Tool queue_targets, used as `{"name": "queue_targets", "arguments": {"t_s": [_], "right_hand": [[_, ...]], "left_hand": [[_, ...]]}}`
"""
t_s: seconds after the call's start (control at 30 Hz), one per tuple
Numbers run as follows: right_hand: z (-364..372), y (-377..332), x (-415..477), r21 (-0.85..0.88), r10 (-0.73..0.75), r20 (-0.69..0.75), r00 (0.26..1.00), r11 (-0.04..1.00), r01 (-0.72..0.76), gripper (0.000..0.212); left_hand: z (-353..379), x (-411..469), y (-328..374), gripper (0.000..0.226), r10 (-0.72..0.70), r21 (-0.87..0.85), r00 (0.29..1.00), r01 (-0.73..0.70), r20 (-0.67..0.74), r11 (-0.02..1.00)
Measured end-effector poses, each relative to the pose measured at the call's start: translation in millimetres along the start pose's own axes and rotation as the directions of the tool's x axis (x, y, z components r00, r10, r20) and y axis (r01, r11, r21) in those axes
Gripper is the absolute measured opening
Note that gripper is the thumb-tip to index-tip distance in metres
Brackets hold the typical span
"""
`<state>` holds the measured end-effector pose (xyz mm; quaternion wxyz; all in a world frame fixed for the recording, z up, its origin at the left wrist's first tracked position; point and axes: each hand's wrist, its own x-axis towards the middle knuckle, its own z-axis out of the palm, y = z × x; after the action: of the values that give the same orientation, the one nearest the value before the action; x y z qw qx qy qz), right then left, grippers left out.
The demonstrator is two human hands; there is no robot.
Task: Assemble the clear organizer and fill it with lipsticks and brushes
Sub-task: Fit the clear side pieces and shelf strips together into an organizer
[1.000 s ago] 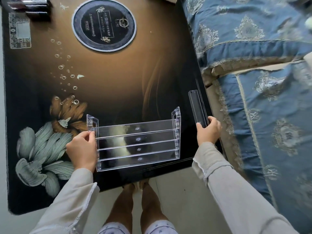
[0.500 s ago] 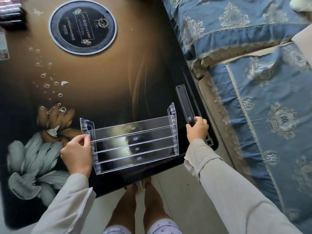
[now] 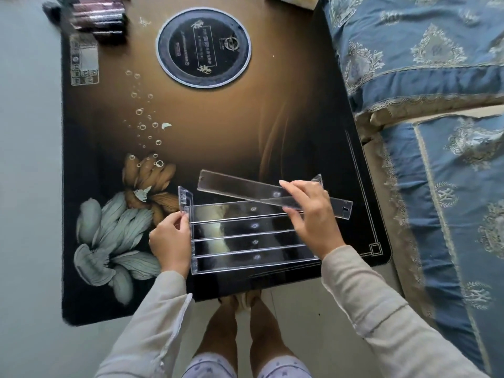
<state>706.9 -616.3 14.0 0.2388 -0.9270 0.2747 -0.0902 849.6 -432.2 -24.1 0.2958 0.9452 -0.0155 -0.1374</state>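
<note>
right hand [image 3: 313,214] gripped a clear strip [image 3: 245,189] over the organizer frame [image 3: 245,236], left hand [image 3: 170,241] pinched its left side, near bench [image 3: 218,132] front edge

both sleeved forearms [image 3: 368,296] reach in from the near side. the left hand [image 3: 170,242] pinches the clear organizer [image 3: 245,253] at its left end; the right hand [image 3: 313,214], fingers curled, grips a clear strip [image 3: 240,188].

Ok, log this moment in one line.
step: assembly | left hand: pinches organizer left end | right hand: holds clear strip slanted above organizer | lipsticks: far left corner
</note>
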Motion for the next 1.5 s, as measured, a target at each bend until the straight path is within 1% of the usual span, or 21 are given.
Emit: {"name": "queue_targets", "arguments": {"t_s": [0.13, 0.33, 0.4, 0.5, 0.6, 0.77, 0.93, 1.07, 1.17, 1.37, 1.5], "right_hand": [[18.6, -18.1, 4.3, 0.011, -0.092, 0.114, 0.989, 0.996, 0.092, 0.047], [37.4, -31.5, 20.2, -0.017, -0.172, 0.18, 0.969, 0.984, 0.178, 0.046], [41.4, -33.4, 26.0, -0.004, -0.177, 0.202, 0.963, 0.983, 0.182, 0.045], [44.1, -34.2, 31.9, 0.015, -0.176, 0.212, 0.961, 0.984, 0.177, 0.045], [43.5, -33.6, 34.4, 0.014, -0.181, 0.219, 0.959, 0.983, 0.183, 0.045], [43.2, -34.2, 36.4, -0.001, -0.189, 0.235, 0.954, 0.981, 0.194, 0.045], [39.1, -35.6, 40.9, -0.031, -0.211, 0.236, 0.948, 0.974, 0.224, 0.046], [38.4, -34.5, 48.0, -0.062, -0.23, 0.254, 0.94, 0.966, 0.252, 0.046], [41.2, -32.2, 51.3, -0.067, -0.215, 0.276, 0.937, 0.968, 0.242, 0.046], [43.5, -30.4, 49.8, -0.07, -0.187, 0.303, 0.935, 0.974, 0.217, 0.045], [44.2, -30.3, 49.5, -0.062, -0.17, 0.308, 0.936, 0.978, 0.198, 0.046]], "left_hand": [[-7.4, 0.3, -10.7, 0.019, -0.026, -0.039, 1.0, 0.026, -0.008, 0.999], [-17.1, -2.4, -19.2, 0.015, -0.059, -0.077, 0.997, 0.056, -0.044, 0.995], [-20.2, -2.9, -21.3, 0.02, -0.044, -0.106, 0.998, 0.04, -0.039, 0.994], [-24.6, -2.0, -19.3, 0.034, 0.001, -0.22, 1.0, 0.001, 0.01, 0.975], [-27.1, 1.5, -16.9, 0.04, -0.006, -0.288, 0.999, 0.018, 0.043, 0.957], [-26.4, 7.4, -12.4, 0.039, -0.053, -0.28, 0.996, 0.069, 0.066, 0.957], [-24.2, 9.3, -9.2, 0.036, -0.076, -0.256, 0.997, 0.082, 0.033, 0.963], [-23.4, 12.4, -4.8, 0.033, -0.12, -0.29, 0.993, 0.116, 0.005, 0.95], [-23.0, 15.6, -2.7, 0.029, -0.127, -0.289, 0.991, 0.112, -0.033, 0.951], [-21.3, 21.7, 4.0, 0.023, -0.145, -0.298, 0.988, 0.122, -0.056, 0.947], [-18.5, 27.2, 6.0, 0.019, -0.206, -0.28, 0.974, 0.173, -0.094, 0.944]]}}
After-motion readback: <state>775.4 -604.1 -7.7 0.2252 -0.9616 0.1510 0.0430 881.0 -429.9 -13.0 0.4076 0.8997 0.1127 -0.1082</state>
